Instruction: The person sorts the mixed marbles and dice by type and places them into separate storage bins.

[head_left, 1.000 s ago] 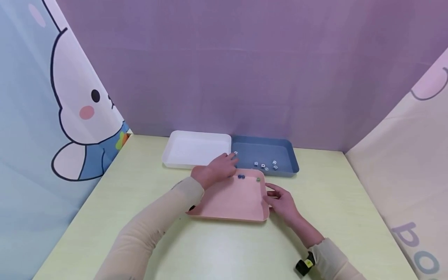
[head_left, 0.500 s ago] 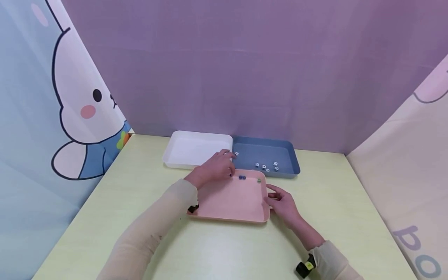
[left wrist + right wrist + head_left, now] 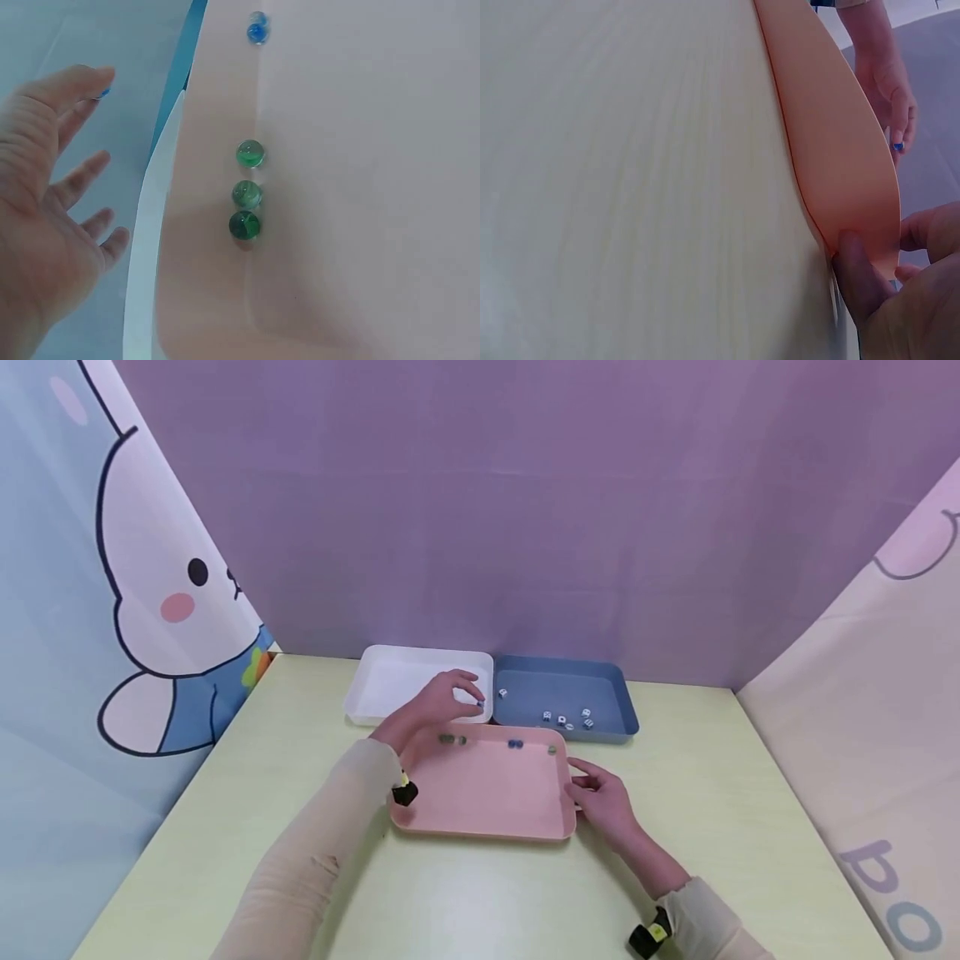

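Observation:
Over the right end of the white tray [image 3: 397,677], my left hand [image 3: 438,697] pinches a blue marble [image 3: 104,93] between thumb and index finger, the other fingers spread loosely. My right hand [image 3: 611,806] holds the right side of the pink tray [image 3: 487,793], its thumb [image 3: 859,274] against the outer wall. Along the pink tray's far edge lie several glass marbles: green marbles [image 3: 247,194] at the left, a pair of blue marbles [image 3: 515,744] right of the middle, and a green marble [image 3: 552,749] near the right corner.
A blue-grey tray [image 3: 562,681] stands beside the white one, behind the pink tray. Several white dice [image 3: 562,720] lie in it, mostly near its front edge, with one die [image 3: 503,693] at its left side. A purple curtain [image 3: 480,527] hangs behind the table [image 3: 480,893].
My left hand has moved left from the pink tray's far edge to over the white tray, carrying a blue marble. The green marbles it covered now show. My right hand stays at the tray.

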`<state>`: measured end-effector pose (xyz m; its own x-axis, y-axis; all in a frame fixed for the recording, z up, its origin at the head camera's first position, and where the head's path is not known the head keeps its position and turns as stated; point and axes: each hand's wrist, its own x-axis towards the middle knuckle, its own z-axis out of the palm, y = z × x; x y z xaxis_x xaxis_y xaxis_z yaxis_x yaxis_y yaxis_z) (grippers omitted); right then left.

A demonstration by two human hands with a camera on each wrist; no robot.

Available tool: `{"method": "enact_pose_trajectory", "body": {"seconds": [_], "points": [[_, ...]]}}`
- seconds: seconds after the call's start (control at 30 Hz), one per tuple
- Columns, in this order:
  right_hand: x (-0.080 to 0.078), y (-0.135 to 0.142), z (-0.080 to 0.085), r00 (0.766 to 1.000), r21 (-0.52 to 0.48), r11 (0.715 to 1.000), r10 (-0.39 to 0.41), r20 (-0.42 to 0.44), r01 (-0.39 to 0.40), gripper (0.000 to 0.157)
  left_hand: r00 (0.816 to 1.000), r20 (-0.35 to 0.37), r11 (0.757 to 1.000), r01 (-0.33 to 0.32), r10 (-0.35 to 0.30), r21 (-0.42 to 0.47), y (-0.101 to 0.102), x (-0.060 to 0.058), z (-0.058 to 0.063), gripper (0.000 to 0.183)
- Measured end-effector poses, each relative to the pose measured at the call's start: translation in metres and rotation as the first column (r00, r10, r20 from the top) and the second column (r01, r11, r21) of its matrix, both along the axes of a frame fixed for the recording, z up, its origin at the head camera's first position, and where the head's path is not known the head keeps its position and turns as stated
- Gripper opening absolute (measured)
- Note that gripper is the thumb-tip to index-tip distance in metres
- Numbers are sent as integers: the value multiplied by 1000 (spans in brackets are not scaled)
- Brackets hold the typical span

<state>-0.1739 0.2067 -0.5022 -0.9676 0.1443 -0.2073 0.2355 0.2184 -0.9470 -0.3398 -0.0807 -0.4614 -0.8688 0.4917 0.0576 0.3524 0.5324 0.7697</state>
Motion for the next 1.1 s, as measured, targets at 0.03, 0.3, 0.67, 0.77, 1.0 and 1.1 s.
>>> {"method": "enact_pose_trajectory", "body": {"seconds": [0.03, 0.3, 0.67, 0.77, 1.0, 1.1], "points": [[1, -1, 0, 1000, 2, 1000, -3, 1, 3, 48, 1000, 9, 1000, -8, 8, 21, -1, -1, 0, 14], [-1, -2, -2, 1000, 13, 1000, -20, -10, 20, 47, 984, 158, 973, -108, 77, 204, 1, -14, -8, 28], [3, 3, -2, 1000, -12, 1000, -6, 12, 7, 48, 970, 216, 957, -164, 112, 240, 2, -26, -26, 29], [3, 4, -1, 1000, -11, 1000, 2, 4, -2, 48, 970, 212, 952, -175, 123, 251, 3, -28, -29, 26], [3, 5, -2, 1000, -47, 999, -3, 21, 4, 49, 971, 205, 948, -178, 125, 264, 8, -30, -36, 24], [4, 5, -3, 1000, -49, 999, 1, 24, 1, 49, 970, 203, 947, -187, 135, 260, 10, -30, -39, 25]]}}
